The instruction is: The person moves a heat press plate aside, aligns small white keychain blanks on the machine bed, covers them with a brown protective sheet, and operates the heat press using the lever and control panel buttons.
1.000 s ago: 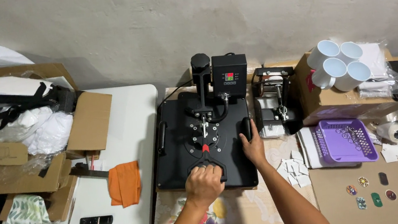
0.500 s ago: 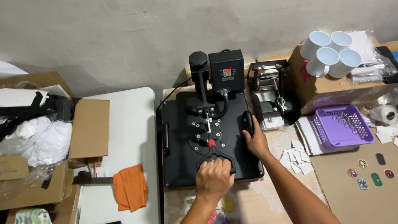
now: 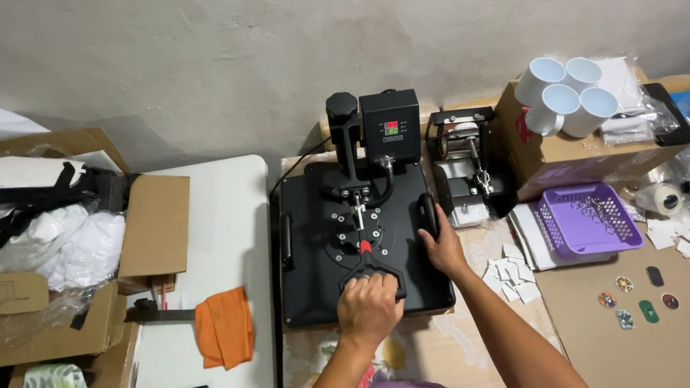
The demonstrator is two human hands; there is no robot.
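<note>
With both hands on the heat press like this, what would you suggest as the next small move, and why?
Probably lift the handle gently upward. The left hand is wrapped around its grip at the front of the heat press, whose top plate lies flat and closed, while the right hand rests on the right edge, seemingly steadying it. That bracing suits raising the plate, though I cannot tell whether pressing is finished.

The left hand (image 3: 368,307) grips the heat press (image 3: 358,245) lever handle (image 3: 370,277); the right hand (image 3: 444,248) rests on its side handle (image 3: 428,214).
</note>
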